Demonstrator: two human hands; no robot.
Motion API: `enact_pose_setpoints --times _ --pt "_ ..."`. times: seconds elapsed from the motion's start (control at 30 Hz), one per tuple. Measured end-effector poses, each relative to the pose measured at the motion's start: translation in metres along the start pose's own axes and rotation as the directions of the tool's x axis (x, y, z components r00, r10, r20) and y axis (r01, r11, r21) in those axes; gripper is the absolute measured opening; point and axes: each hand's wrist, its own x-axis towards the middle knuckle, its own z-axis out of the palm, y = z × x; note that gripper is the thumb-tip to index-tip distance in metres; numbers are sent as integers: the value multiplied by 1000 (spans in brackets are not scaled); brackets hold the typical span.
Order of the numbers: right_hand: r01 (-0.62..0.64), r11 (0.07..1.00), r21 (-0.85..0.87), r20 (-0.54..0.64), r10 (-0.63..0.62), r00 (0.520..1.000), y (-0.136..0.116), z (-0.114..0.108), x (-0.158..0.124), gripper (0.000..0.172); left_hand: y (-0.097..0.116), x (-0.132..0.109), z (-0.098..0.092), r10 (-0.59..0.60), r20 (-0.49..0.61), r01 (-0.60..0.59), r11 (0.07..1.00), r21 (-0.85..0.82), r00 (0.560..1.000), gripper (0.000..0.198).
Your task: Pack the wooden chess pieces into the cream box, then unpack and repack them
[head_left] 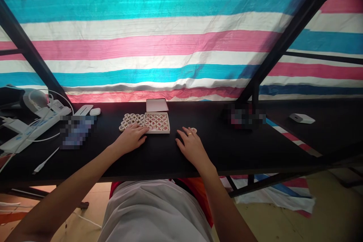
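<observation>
At twelve o'clock sits the xiangqi box; the left hand lies by its seven-o'clock corner, grip impossible to tell. The right hand, loosely spread, is beside a xiangqi disc at four o'clock; rim-pinching seems surest.

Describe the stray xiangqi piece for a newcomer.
On the black table, find the white box of red-marked pieces. To its right is the right hand. The xiangqi piece lies beside it, the only visible piece away from the box and neighbouring cluster.

Red/blk chars on pcs, illegible
</observation>
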Motion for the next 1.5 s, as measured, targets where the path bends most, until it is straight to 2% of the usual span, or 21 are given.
enact_pose_setpoints --times 0.1,0.2,0.33,0.5,0.7,0.87,1.03,1.2,1.33,1.5 --pt "16 1000 2 -12 -16 1000 2 0 1 35 0 0 0 2 5 -2 1000 5 1000 32" --pt "-61 998 -17 -56 60 997 5 -2 0 37 1 0 -1 1 12 -2 1000 17 1000 32" --pt "-136 988 -68 0 137 991 11 -3 -1 36 2 0 -1 -1 18 0 999 34 1000 32" --pt "-79 997 -20 29 79 996 9 -7 -3 33 3 0 -2 5 10 -5 999 45 1000 32" --pt "19 987 161 21 -22 1000 2 -8 -3 32 3 0 -2 7 3 -7 1000 25 1000 32" --pt "14 951 309 45 -30 999 -5 -8 2 31 3 0 -1 8 -6 -8 999 47 1000 29" --pt "24 922 387 69 -56 996 -15 -7 1 29 3 0 -1 26 -17 -24 996 91 1000 27" --pt "52 910 412 43 -77 996 -25 -2 -1 30 4 1 0 31 -34 -28 997 67 999 29" --pt "38 939 342 18 -47 999 -27 4 -1 28 3 2 1 37 -23 -36 999 36 999 32" --pt "37 955 295 52 -55 997 -27 5 -1 23 3 2 1 27 -15 -26 998 51 1000 29"
